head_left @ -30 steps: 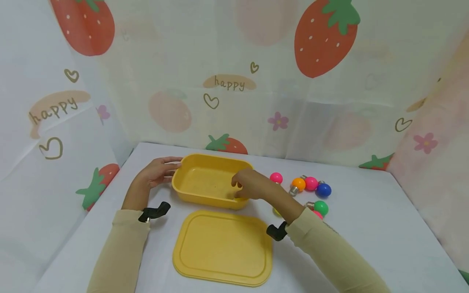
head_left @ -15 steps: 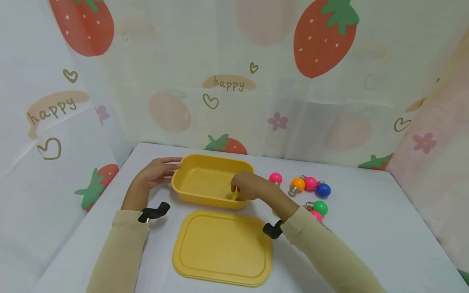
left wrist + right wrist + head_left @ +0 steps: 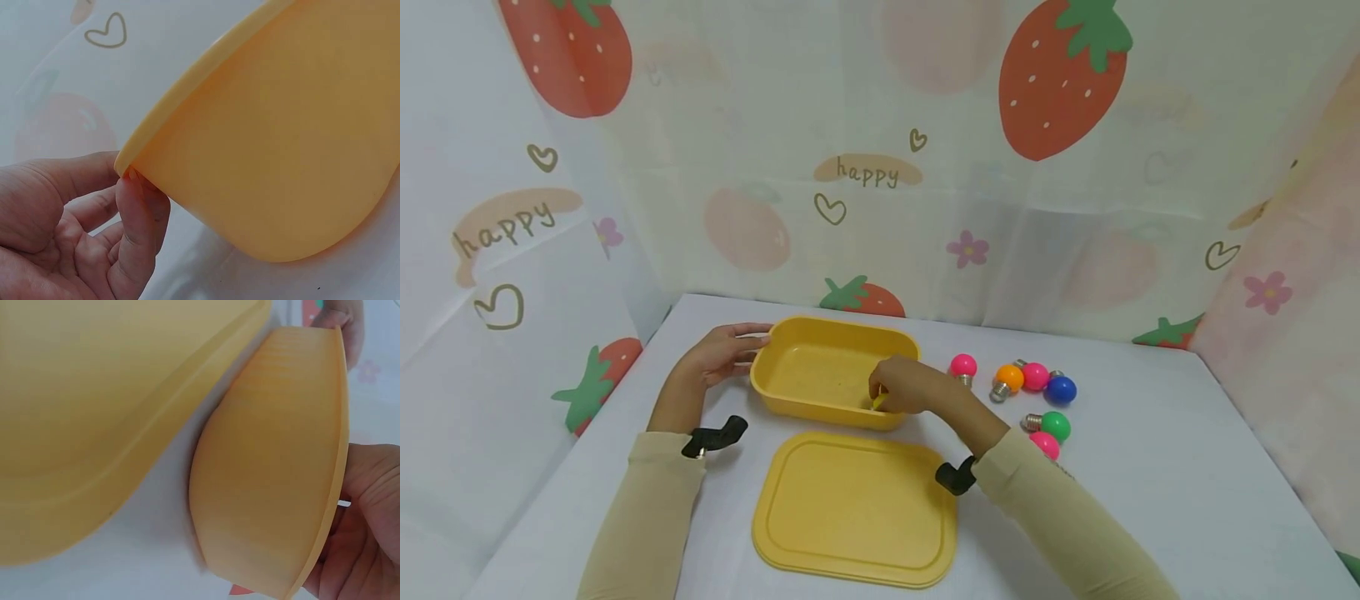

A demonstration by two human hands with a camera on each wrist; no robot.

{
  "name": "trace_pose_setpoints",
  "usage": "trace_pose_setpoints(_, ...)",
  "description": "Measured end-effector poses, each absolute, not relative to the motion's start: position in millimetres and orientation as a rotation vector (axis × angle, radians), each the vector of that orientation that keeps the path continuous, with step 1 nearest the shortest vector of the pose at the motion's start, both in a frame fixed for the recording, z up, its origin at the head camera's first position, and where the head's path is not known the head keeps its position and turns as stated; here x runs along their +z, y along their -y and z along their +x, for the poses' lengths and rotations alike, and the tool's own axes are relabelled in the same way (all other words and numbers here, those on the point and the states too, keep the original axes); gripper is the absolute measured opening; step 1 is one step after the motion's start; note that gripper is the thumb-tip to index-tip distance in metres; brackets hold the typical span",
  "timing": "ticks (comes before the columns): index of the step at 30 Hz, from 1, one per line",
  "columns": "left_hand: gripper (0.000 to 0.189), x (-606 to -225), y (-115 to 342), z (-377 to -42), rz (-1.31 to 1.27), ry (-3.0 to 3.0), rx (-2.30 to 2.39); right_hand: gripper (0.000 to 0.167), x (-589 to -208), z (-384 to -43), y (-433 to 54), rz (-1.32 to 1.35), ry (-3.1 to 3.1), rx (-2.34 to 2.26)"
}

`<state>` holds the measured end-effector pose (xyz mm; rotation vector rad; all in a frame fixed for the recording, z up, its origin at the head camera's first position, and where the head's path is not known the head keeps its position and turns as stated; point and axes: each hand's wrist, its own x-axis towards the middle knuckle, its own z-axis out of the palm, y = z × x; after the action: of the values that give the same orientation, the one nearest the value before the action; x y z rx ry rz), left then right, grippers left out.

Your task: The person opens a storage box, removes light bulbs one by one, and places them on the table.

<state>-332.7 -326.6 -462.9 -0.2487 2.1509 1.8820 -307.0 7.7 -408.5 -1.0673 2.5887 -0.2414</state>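
A yellow plastic box [image 3: 805, 410] stands near the back of the table. My left hand [image 3: 718, 354] pinches its rim at the left end, as the left wrist view [image 3: 87, 231] shows. My right hand [image 3: 910, 385] reaches over the right end into the box, fingers curled down. Between these fingers a bit of a yellow light bulb [image 3: 878, 402] shows; most of it is hidden. The right wrist view shows the outside of the box [image 3: 269, 456], part of the right hand [image 3: 365, 531] and a small pale tip by its fingers.
The yellow lid [image 3: 855, 508] lies flat in front of the box. To the right lie several loose bulbs: pink [image 3: 963, 365], orange [image 3: 1009, 379], blue [image 3: 1061, 390], green [image 3: 1056, 426] and others. Fabric walls surround the table's back and sides.
Inside the box, my right hand has shifted slightly left and down, and the yellow bulb has come into view under its fingers. The left hand and box have stayed put.
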Motion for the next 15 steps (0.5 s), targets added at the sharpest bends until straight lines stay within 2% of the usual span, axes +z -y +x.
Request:
trace_pose_setpoints(11,0.06,-464.1,327.0,-332.9,-0.24,-2.157,1.874,0.036,-410.9,-308.9,-13.7,-1.155,-2.648,-0.414)
trace_pose_setpoints(15,0.059,-464.6,326.4,-333.1,-0.23,-2.146,1.89,0.036,-409.1,-308.7,-18.4,-1.152,-2.683,-0.53)
